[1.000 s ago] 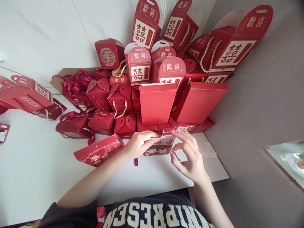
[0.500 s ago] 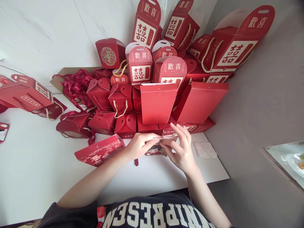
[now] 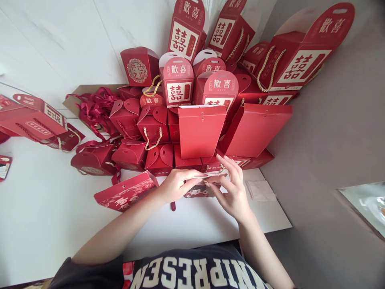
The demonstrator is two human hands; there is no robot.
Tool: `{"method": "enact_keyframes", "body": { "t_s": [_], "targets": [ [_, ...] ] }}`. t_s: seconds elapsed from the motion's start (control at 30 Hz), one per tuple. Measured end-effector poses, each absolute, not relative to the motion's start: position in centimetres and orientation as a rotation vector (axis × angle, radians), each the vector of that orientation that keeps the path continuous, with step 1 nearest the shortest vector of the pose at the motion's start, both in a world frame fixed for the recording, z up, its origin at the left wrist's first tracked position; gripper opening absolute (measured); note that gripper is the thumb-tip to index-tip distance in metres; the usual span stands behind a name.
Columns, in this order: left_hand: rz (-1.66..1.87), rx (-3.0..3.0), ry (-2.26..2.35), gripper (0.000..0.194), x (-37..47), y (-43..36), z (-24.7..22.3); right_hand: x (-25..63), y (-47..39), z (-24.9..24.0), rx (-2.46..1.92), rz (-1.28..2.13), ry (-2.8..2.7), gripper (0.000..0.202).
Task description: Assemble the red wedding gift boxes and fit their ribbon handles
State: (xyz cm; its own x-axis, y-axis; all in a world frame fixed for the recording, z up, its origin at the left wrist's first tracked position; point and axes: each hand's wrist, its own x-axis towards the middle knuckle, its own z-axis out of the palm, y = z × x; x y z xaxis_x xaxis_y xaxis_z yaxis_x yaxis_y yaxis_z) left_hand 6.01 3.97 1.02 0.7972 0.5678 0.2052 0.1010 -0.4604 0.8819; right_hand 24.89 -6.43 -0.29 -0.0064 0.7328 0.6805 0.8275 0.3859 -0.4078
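Note:
A small box or bag (image 3: 198, 191) with a printed cartoon face stands on the white table, its upper edge between my hands. My left hand (image 3: 177, 185) pinches the left side of that edge between thumb and fingers. At the right side, my right hand (image 3: 231, 186) has its thumb and index finger close to a small cord at the top, while its other fingers spread up and away. Whether the right fingertips grip the cord is too small to tell. Just behind stands a plain red box (image 3: 202, 132).
Many red gift boxes (image 3: 158, 158) are stacked behind my hands. A printed red bag (image 3: 128, 192) lies left of my left forearm. Dark red ribbons (image 3: 99, 105) fill a carton at the back left. A folded white tissue (image 3: 260, 190) lies right, near the grey wall.
My right hand's thumb and index finger have shifted slightly at the top of the small box. The view has moved a little; my left hand keeps its pinch.

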Motion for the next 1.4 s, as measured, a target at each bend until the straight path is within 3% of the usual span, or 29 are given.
{"method": "enact_keyframes", "body": {
  "t_s": [0.37,0.77,1.0,1.23,1.4],
  "targets": [
    [0.7,2.086,0.442,0.023,6.1,4.1,0.8,24.7,-6.4,0.2,-1.339,-0.119,-1.67,0.016],
    [0.992,2.114,0.305,0.008,6.2,4.2,0.9,23.1,-7.3,-0.4,-1.271,0.312,-1.512,0.017],
    [1.116,2.192,0.151,0.008,6.3,4.1,1.4,23.4,-8.4,-1.5,-1.375,-0.367,-1.525,0.023],
    [1.079,2.126,0.274,0.007,6.2,4.1,1.4,24.3,-9.0,-1.6,-1.374,-0.019,-1.383,0.009],
    [0.97,1.9,0.568,0.008,6.1,4.5,0.8,23.6,-9.0,-4.1,-1.496,-0.2,-1.496,0.013]
  ]
}}
